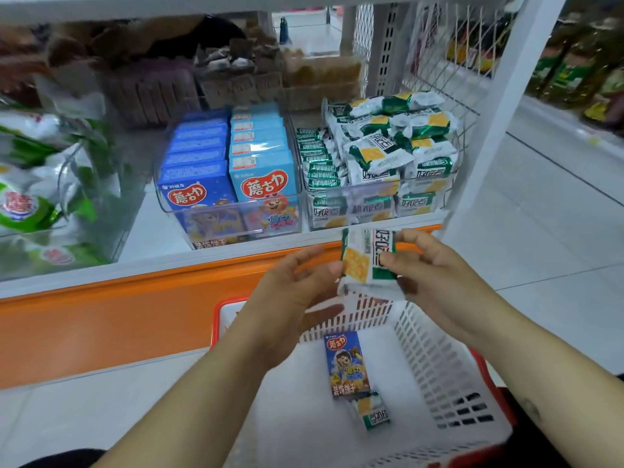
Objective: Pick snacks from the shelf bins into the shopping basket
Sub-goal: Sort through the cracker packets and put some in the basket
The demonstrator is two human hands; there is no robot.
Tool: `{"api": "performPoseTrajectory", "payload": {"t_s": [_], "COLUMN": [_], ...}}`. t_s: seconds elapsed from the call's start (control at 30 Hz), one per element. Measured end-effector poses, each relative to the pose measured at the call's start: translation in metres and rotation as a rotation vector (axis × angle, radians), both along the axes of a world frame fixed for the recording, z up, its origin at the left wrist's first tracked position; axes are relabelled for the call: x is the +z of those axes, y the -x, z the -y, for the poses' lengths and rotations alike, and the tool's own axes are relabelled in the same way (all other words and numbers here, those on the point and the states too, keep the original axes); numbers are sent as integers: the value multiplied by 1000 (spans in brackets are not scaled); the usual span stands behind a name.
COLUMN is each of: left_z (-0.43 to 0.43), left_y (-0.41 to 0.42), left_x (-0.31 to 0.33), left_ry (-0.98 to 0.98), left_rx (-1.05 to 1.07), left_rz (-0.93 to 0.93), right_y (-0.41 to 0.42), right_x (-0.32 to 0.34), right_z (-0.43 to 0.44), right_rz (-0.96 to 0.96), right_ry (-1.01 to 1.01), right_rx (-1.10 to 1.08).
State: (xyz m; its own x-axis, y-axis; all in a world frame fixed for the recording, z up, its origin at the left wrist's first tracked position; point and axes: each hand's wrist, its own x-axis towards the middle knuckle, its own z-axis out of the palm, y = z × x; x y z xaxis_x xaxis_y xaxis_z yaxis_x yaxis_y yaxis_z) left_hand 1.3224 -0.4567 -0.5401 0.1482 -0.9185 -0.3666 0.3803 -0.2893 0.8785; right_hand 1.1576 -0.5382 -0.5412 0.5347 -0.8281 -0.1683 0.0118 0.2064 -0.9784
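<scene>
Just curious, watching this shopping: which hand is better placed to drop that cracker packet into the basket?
Right. The right hand pinches the cracker packet above the basket; the left hand only touches its edge with relaxed fingers.

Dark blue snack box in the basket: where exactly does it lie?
Head view, lower centre: the dark blue snack box lies flat on the floor of the white basket, with a green cracker packet at its near end.
</scene>
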Motion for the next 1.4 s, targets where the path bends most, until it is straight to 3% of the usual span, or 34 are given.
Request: {"api": "performPoseTrajectory", "payload": {"t_s": [0.13,0.23,0.73,1.17,1.27,1.4], "left_z": [-5,-7,-8,-4,-4,-6], "left_y": [1,4,8,4,3,1], "left_x": [-3,-5,-5,-7,-6,-4], "left_ry": [-41,-5,116,35,-20,-100], "left_rx": [-96,-84,5,104,107,-17], "left_rz": [4,59,237,2,11,20], "right_y": [3,4,2,-2,-2,1], "right_x": [4,4,6,5,5,3], "right_z": [-1,-2,-2,-8,-6,-9], "right_rz": [169,188,191,218,127,-185], "right_ry": [-259,-318,-318,-266,-76,619], "right_rx": [-17,-15,-43,-53,-139,-213]}}
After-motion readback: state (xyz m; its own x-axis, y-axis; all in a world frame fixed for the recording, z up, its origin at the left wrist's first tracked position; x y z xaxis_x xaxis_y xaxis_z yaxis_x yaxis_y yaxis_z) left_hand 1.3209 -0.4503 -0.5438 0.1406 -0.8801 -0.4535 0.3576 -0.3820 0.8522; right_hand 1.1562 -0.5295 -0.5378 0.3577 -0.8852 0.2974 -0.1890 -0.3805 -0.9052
